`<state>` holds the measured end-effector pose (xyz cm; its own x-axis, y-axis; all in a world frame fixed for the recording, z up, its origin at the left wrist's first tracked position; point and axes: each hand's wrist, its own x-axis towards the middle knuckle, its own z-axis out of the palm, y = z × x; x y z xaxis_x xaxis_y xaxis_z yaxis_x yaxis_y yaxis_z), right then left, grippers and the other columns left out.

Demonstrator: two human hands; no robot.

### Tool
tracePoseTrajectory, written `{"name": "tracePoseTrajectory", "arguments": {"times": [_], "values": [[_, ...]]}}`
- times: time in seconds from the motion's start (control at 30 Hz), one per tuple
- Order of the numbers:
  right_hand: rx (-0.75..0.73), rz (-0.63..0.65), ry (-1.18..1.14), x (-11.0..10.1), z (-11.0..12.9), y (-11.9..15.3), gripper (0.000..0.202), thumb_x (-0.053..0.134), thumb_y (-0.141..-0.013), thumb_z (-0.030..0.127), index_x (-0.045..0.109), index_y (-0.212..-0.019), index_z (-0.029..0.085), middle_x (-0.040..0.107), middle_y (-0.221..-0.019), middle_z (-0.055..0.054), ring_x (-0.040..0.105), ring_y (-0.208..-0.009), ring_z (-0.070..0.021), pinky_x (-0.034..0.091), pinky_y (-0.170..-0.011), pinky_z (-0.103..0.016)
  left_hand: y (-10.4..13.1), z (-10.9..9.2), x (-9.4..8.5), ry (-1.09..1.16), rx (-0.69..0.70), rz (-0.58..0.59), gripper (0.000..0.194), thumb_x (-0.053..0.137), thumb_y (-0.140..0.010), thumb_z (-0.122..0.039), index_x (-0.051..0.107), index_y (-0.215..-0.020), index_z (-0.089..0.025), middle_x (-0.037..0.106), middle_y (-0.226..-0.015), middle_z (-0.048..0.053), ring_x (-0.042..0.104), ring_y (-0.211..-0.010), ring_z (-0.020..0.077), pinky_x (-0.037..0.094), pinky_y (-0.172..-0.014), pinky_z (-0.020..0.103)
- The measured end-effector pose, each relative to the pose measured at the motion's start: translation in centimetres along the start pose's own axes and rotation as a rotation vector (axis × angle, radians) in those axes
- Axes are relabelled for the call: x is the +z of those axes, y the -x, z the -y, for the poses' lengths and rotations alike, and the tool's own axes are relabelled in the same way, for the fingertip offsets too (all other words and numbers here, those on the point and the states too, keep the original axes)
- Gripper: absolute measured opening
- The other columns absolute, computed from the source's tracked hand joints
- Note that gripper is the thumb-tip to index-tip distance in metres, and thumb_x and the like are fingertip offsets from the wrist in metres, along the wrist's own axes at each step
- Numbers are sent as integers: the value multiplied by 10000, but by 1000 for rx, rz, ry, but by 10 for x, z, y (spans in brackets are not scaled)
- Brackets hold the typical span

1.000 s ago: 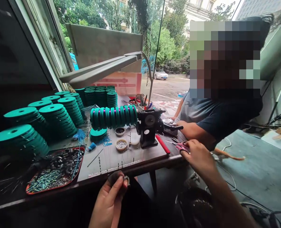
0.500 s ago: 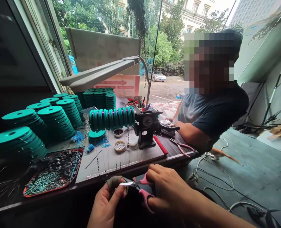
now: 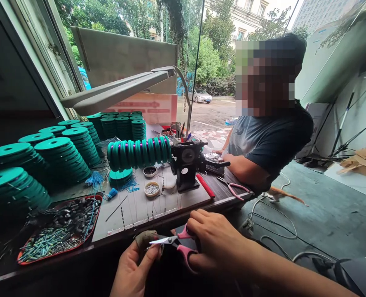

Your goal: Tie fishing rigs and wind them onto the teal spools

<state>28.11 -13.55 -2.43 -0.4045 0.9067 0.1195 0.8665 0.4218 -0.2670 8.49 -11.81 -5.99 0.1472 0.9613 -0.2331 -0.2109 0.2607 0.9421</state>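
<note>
The right hand [image 3: 212, 239] has swung in from the edge of the worktop [image 3: 221, 193], gripping pink-handled scissors [image 3: 170, 240]; beside them the left hand [image 3: 135, 264] pinches a small, unclear item [image 3: 161, 251].

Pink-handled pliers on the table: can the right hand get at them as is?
Probably not to grip: the right hand is holding scissors. Otherwise, the way to the pliers looks free.

Pink-handled scissors [image 3: 171, 240], loops spread, bright blade pointing left; small item [image 3: 161, 250] near blade, mostly hidden.
</note>
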Motion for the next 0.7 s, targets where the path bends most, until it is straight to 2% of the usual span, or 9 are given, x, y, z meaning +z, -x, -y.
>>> {"name": "tracePoseTrajectory", "arguments": {"times": [0.17, 0.33, 0.7], "values": [[-6, 17, -13, -3, 0, 0, 302, 584, -685, 467, 509, -772, 187, 536, -796, -5, 465, -717, -158, 313, -591, -259, -1, 1, -1, -18, 6, -5, 241, 758, -556, -354, 696, -739, -210, 718, -733, 7, 586, -696, 149, 457, -677, 209], [-8, 50, -10, -3, -1, 1, 301, 595, -678, 455, 513, -775, 182, 537, -797, -8, 470, -719, -156, 313, -581, -255, -1, -2, -1, -77, 52, 1, 215, 753, -561, -357, 705, -717, -217, 686, -656, -8, 588, -697, 157, 461, -696, 212], [-9, 98, 33, -5, -2, -1, 298, 570, -717, 466, 531, -765, 174, 555, -803, -19, 479, -707, -157, 309, -557, -259, 1, -6, 2, -104, 35, -14, 241, 771, -517, -370, 718, -690, -210, 680, -638, 5, 578, -678, 170, 473, -684, 222]]}}
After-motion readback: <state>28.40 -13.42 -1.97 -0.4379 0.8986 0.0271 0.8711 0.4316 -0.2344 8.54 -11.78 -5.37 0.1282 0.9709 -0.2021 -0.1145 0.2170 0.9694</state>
